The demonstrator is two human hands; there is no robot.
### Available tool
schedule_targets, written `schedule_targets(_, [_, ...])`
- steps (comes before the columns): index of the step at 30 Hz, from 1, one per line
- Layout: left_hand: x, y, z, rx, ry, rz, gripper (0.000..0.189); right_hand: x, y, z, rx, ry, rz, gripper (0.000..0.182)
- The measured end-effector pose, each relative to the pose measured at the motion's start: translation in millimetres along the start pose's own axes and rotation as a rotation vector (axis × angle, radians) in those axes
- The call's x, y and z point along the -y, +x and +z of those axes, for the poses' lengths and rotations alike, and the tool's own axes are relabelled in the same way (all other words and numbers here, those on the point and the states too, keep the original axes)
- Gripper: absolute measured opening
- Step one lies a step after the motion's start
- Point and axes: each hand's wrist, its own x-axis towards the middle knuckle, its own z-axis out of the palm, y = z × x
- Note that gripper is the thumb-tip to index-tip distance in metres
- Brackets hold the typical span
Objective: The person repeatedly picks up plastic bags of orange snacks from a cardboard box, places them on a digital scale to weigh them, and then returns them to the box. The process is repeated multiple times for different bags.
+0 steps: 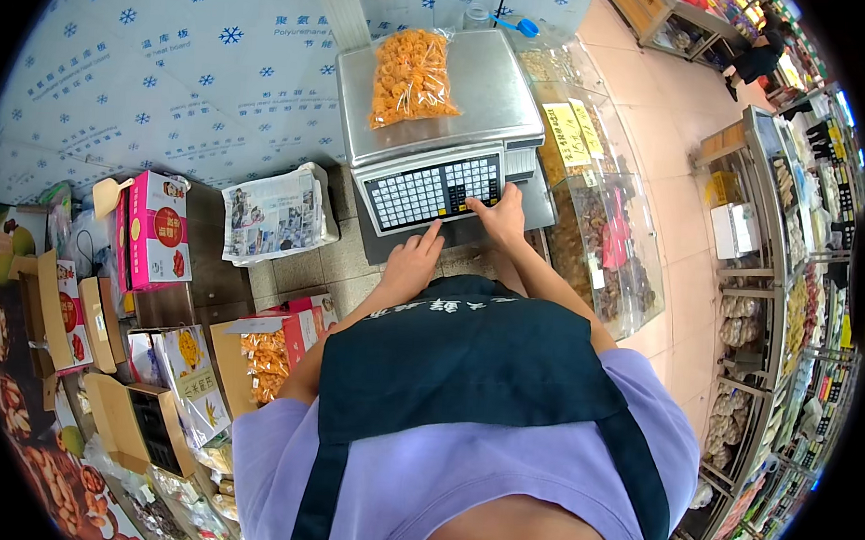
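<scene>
A clear plastic bag of orange ring-shaped snacks lies on the steel weighing plate of a retail scale. Below the plate is the scale's keypad. My left hand rests at the keypad's lower edge, its index finger extended and nothing held. At the keypad's right part, my right hand has its thumb over the keys and its fingers at the housing's edge, also holding nothing.
Left of the scale are a stack of newspaper, a pink carton and an open box of bagged orange snacks. Clear bins of dried goods stand close on the right. A person is far off beyond the tiled aisle.
</scene>
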Motion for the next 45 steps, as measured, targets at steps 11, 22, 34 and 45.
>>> schedule_targets(11, [13,10,17,-0.055,0.312,0.134,0.049,-17,10,-3,0.016,0.267,0.008,0.049])
schedule_targets(22, [26,23,36,-0.011,0.445,0.288,0.024,-54,19,-9,0.241,0.554,0.031,0.024])
schedule_targets(34, [72,95,-134,-0.713,-0.387,-0.098,0.021,-44,36,-25,0.24,0.781,0.129,0.034])
schedule_targets(45, [227,157,-153,-0.535,-0.429,-0.738,0.052,-20,107,-35,0.08,1.087,0.744,0.017])
